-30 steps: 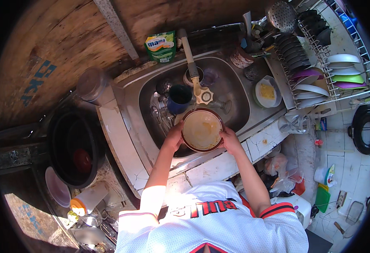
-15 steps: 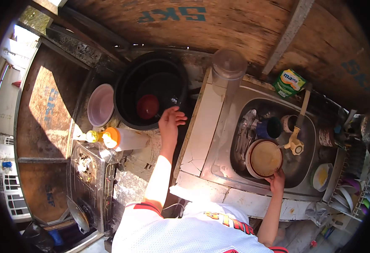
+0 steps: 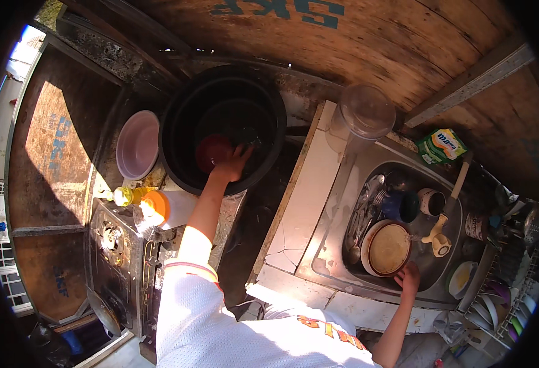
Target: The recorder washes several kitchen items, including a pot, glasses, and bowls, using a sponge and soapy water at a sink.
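My left hand (image 3: 231,165) reaches down into a large black tub (image 3: 269,168), its fingers stretched and apart. Beside those fingers lies a red dipper (image 3: 213,152) inside the tub; whether the palm touches its handle is hidden. At the sink (image 3: 331,245), my right hand (image 3: 408,279) is closed at the near edge of a brown-rimmed bowl (image 3: 389,248). Under that bowl shows the pale side of another dish. A blue mug (image 3: 404,207), a patterned cup (image 3: 431,201) and several spoons and forks (image 3: 362,211) lie farther in the basin, near a cream faucet (image 3: 439,239).
A pink basin (image 3: 138,145), an orange-capped bottle (image 3: 174,210) and a stove (image 3: 113,257) are at the left. A clear container (image 3: 363,116) stands behind the tiled counter edge. A green packet (image 3: 441,146) lies behind the sink; a dish rack (image 3: 508,294) stands right.
My left hand has moved from above the tub's near rim down into it, beside the red dipper. My right hand stays at the bowl's edge. The whole view has shifted slightly.
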Motion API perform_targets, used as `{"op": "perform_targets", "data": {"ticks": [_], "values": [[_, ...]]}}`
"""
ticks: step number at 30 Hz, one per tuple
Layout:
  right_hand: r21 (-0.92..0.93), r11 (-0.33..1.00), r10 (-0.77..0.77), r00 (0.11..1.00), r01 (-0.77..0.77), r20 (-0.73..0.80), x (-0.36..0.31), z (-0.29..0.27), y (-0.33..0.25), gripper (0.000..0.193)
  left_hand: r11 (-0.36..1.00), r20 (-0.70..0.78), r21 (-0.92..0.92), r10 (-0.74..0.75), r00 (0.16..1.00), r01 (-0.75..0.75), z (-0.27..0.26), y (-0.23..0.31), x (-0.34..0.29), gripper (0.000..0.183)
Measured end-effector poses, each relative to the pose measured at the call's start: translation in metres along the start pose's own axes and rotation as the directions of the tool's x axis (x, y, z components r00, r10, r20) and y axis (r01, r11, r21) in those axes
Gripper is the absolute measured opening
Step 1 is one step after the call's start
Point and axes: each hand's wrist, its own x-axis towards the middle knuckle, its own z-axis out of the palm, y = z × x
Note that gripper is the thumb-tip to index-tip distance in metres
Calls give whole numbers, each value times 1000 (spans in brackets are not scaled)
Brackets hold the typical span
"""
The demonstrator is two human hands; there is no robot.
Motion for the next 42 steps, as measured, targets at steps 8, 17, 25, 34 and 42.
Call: {"op": "perform_targets", "data": {"ticks": [8, 17, 25, 34, 42], "values": [[-2, 995, -96, 994, 96, -45, -7, 6, -12, 55, 981, -78, 190, 60, 995, -44, 30, -46, 19, 82], [79, 978, -181, 974, 192, -134, -13, -11, -11, 50, 975, -497, -190, 3, 868, -112, -117, 27, -70, 100], [134, 958, -229, 959, 252, -169, -19, -34, -15, 48, 874, -559, -214, 256, 788, -436, -153, 222, -114, 101], [222, 934, -235, 949, 281, -211, -47, -59, 9, 46, 798, -453, -329, 335, 826, -504, -88, 358, -62, 103], [211, 938, -236, 952, 276, -196, -39, -59, 13, 47, 885, -303, -412, 91, 949, -216, -42, 380, -19, 109]]}}
